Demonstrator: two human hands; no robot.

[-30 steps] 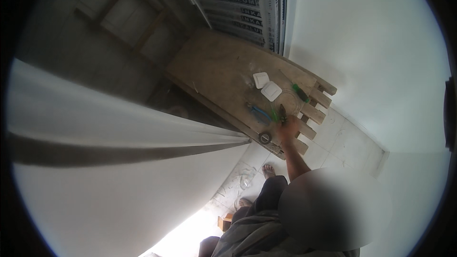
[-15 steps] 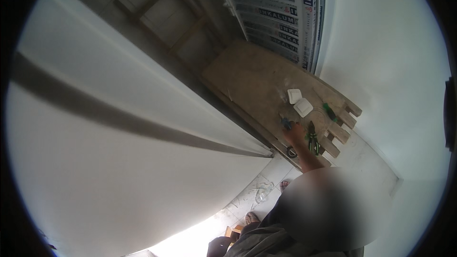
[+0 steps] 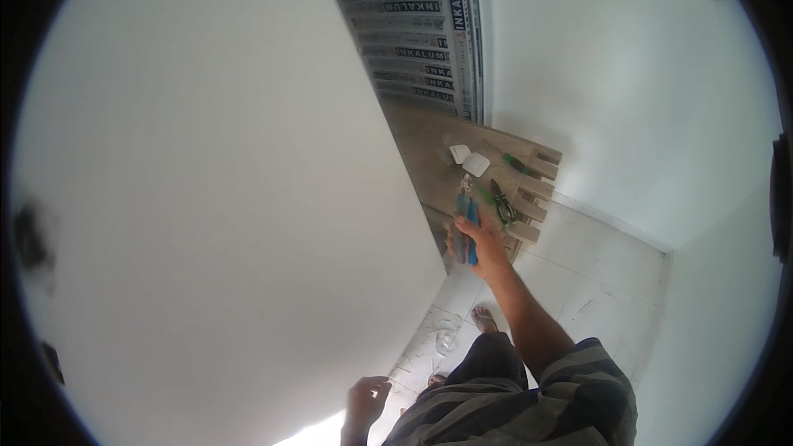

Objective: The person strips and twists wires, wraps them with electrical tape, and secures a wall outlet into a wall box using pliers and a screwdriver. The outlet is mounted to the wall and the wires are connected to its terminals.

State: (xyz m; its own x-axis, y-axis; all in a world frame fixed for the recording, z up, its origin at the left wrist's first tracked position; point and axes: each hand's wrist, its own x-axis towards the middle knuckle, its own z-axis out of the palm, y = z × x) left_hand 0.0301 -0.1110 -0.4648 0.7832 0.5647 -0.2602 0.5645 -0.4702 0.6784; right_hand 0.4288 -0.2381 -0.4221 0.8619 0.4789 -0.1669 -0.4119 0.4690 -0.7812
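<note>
My right hand (image 3: 486, 249) is wrapped round the handles of blue-and-grey-handled pliers (image 3: 472, 227), their metal jaws pointing away from me over the wooden pallet-like bench (image 3: 425, 128). Past the jaws, two white square plates (image 3: 474, 164) lie side by side on it. Just right of the blue pliers lies a second pair of pliers, black and green (image 3: 502, 204). Farther back rests a green-handled screwdriver (image 3: 515, 163). My left hand (image 3: 368, 399) is low in the view, in front of the white panel, with its fingers curled in; whatever they may hold is too small to make out.
A large white panel (image 3: 248, 182) fills the left side and covers part of the bench. Wrapped long profiles (image 3: 405, 33) stand behind the bench, and a white wall (image 3: 611, 74) rises at right. Offcuts and clear plastic (image 3: 447, 337) litter the tiled floor near my feet.
My right hand has lifted the blue pliers off the bench and brought them nearer. My left hand has come into view. The view has shifted, and the panel hides more of the bench.
</note>
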